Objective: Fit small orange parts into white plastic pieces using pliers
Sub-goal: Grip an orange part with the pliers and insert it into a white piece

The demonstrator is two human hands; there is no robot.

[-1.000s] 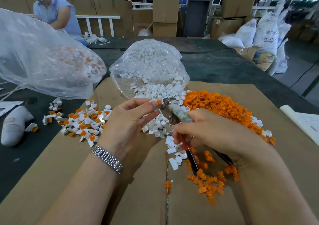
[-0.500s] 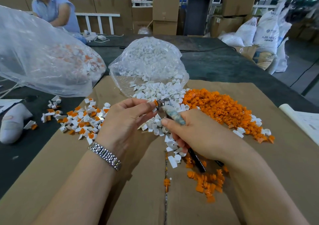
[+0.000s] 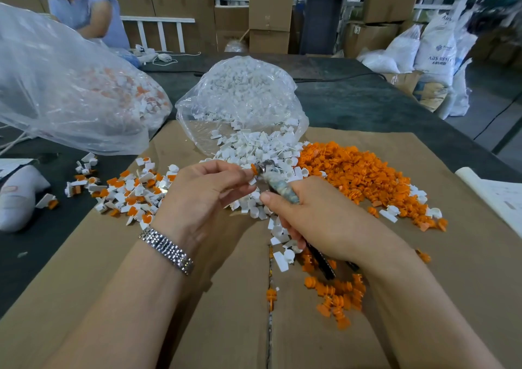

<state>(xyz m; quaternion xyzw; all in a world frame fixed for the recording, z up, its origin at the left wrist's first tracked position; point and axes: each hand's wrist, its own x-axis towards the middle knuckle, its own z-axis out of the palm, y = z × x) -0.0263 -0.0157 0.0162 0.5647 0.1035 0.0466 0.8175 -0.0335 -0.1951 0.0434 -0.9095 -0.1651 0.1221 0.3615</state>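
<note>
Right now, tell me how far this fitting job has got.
Done: a pile of assembled white-and-orange pieces lies left of the hands. In hand: the left hand pinches a piece with an orange part against the pliers, gripped by the right hand. Left: a big heap of loose orange parts and an open bag of white pieces.

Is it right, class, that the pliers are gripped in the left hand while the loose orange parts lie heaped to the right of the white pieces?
Not quite. The head view shows the pliers gripped in the right hand, not the left. The orange parts do lie heaped right of the white pieces.
</note>
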